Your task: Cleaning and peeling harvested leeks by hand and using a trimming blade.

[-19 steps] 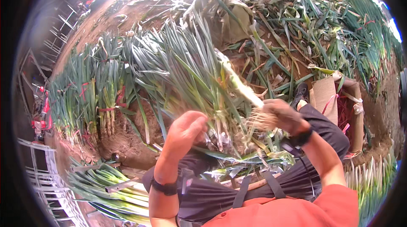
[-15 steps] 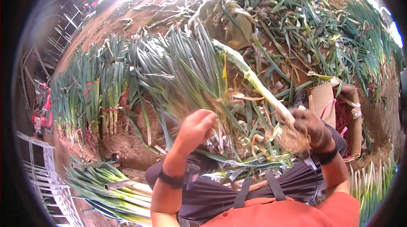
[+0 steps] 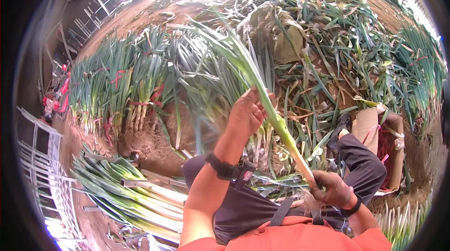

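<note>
- Right hand (image 3: 333, 189) is closed in a fist around the root end of a long green onion (image 3: 262, 94), low at the person's right side, just above the lap.
- Left hand (image 3: 246, 112) is raised higher, fingers loosely curled around the middle of the same stalk where the pale shank turns green; its wrist carries a dark band (image 3: 224, 169).
- That onion runs on a slant from the lower right fist up and to the left, its green leaves fanning out over the heap behind.
- Bare brown soil (image 3: 150, 21) makes up the ground, littered with trimmed leaves and dry husks (image 3: 337, 58).
- Tied bundles of green onions (image 3: 119, 87), bound with red ties, lie in a row to the left.
- Cleaned white-shanked stalks (image 3: 140, 199) lie stacked at the lower left, beside the person's knee.
- A brown cardboard piece (image 3: 368, 126) sits to the right, near the bent leg in dark trousers (image 3: 363, 166).
- Metal racks or railings (image 3: 47, 166) line the far left edge, and strong glare washes out the top of the view.
</note>
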Available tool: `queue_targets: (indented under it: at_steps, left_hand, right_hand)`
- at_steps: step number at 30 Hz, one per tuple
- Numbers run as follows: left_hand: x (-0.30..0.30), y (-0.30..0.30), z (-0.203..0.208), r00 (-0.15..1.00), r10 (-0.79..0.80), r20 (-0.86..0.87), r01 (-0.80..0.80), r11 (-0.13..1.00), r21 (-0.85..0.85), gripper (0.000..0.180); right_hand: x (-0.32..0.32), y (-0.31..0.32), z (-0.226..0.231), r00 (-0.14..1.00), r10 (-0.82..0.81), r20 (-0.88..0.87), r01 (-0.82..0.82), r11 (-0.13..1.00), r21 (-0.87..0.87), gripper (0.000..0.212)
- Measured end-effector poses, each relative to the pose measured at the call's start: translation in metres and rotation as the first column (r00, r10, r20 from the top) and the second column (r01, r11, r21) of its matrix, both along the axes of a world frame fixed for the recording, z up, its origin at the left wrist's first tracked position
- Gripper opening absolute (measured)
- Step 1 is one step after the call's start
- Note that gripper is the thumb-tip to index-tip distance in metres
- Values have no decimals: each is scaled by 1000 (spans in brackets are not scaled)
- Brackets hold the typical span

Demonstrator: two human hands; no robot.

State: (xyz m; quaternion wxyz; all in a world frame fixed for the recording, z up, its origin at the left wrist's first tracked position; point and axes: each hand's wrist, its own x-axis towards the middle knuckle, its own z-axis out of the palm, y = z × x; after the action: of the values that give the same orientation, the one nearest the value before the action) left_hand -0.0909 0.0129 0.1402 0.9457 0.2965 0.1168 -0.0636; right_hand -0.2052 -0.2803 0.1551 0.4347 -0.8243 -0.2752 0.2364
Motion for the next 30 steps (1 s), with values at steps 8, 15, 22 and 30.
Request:
queue_targets:
  at_steps: [8,15,22,30]
  left_hand:
    - [5,5,-3,954,254,159,-288,924,253,20]
    - [13,23,-13,903,419,90,-422,830,366,15]
    - [6,46,4,847,529,54,-511,782,356,7]
    - [10,37,-14,837,514,189,-546,756,362,20]
  right_hand:
    - [68,104,-21,791,-330,515,250,943,221,60]
    - [109,164,-33,631,-385,674,156,913,377,15]
    - [80,129,-65,614,-368,698,236,930,283,20]
    - [118,187,-42,608,-339,718,48,918,393,24]
